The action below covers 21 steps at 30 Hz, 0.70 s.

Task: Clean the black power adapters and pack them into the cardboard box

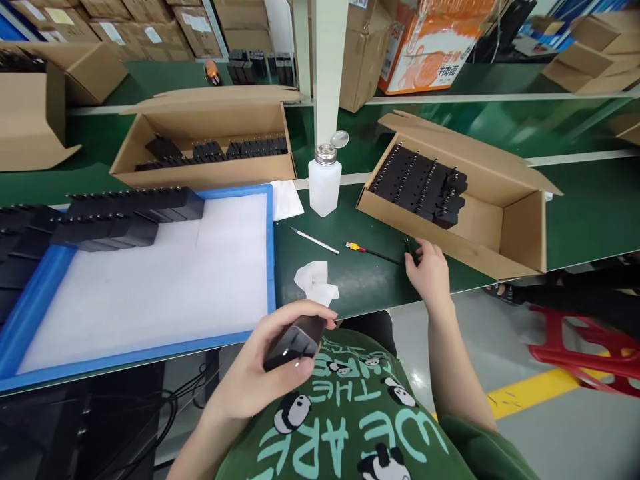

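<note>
My left hand (280, 357) is wrapped round a black power adapter (300, 339), held above my lap at the table's front edge. My right hand (429, 270) is at the green table near the right carton, its thumb and fingers closed about a small black plug (410, 250) with metal prongs. A black cable (383, 255) with a yellow USB connector (353, 247) runs across the table to that hand. Left of the cable lies a thin white pen-like tool (315, 240). A crumpled white wipe (317, 283) rests between my hands.
A blue-rimmed tray (271, 267) with rows of black adapters (135, 205) is at left. Open cartons (210, 177) (523, 230) hold more adapters. A white pump bottle (325, 187) stands before the post (327, 73). A red stool (575, 347) is at right.
</note>
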Each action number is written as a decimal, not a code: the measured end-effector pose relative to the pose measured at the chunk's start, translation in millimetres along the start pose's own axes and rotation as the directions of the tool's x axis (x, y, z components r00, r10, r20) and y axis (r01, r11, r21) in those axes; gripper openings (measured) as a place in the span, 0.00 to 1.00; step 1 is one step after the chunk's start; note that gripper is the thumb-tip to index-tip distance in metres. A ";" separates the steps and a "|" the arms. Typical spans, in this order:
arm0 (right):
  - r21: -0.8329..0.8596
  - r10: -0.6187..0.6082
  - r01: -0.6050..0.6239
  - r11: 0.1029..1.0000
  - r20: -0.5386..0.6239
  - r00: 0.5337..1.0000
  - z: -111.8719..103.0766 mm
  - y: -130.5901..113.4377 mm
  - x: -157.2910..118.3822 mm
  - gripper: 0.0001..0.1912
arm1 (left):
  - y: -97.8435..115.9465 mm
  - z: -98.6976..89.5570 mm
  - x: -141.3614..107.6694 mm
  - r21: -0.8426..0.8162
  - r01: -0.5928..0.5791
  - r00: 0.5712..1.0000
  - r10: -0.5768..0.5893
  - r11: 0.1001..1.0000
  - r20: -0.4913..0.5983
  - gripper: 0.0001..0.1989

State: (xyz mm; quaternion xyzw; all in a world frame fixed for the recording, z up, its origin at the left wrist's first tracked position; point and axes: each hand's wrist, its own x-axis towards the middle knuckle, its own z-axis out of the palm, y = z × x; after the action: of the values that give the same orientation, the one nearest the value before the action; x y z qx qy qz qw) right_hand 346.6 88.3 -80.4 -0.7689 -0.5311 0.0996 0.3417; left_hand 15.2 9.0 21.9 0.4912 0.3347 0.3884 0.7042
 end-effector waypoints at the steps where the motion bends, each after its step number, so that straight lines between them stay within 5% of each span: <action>1: 0.029 -0.005 0.005 1.000 0.010 1.000 -0.1 2.0 0.5 0.12 | -1.0 0.2 3.3 0.008 0.000 0.998 0.000 1.000 0.057 0.20; 6: 0.377 -0.067 0.065 0.924 -0.008 0.998 -20.6 -25.6 -14.3 0.06 | 1.9 6.5 14.6 0.066 -0.012 0.992 0.003 0.998 0.128 0.17; 10: 0.764 -0.169 0.042 0.644 0.089 0.982 -51.2 -67.4 -35.7 0.05 | 4.8 12.9 17.8 0.111 -0.039 0.991 0.024 0.993 0.134 0.17; 12: 0.895 -0.298 -0.102 0.434 0.249 0.922 -58.2 -87.8 -44.0 0.04 | 4.7 14.0 18.9 0.120 -0.040 0.991 0.023 0.992 0.135 0.18; 15: 0.897 -0.553 -0.405 0.177 0.431 0.713 -57.8 -111.9 -53.9 0.06 | 5.1 14.2 20.7 0.135 -0.029 0.990 0.009 0.990 0.144 0.18; 16: 0.881 -0.606 -0.451 0.145 0.439 0.663 -56.9 -117.0 -57.1 0.09 | 5.8 14.4 21.3 0.140 -0.020 0.989 -0.001 0.990 0.146 0.18; 18: 0.893 -0.659 -0.430 0.131 0.402 0.635 -56.8 -122.4 -64.0 0.13 | 7.6 15.1 22.2 0.143 -0.006 0.990 -0.014 0.990 0.143 0.17; 21: 0.946 -0.640 -0.206 0.252 0.322 0.698 -62.1 -122.1 -73.1 0.12 | 10.3 17.2 22.6 0.154 -0.011 0.992 -0.009 0.988 0.126 0.15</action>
State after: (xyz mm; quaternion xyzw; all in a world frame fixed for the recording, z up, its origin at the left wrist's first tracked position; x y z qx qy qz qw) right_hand 256.8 22.2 27.6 -0.2234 -0.5562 0.6067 0.5223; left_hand 38.4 23.6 34.7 0.5680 0.3180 0.3298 0.6837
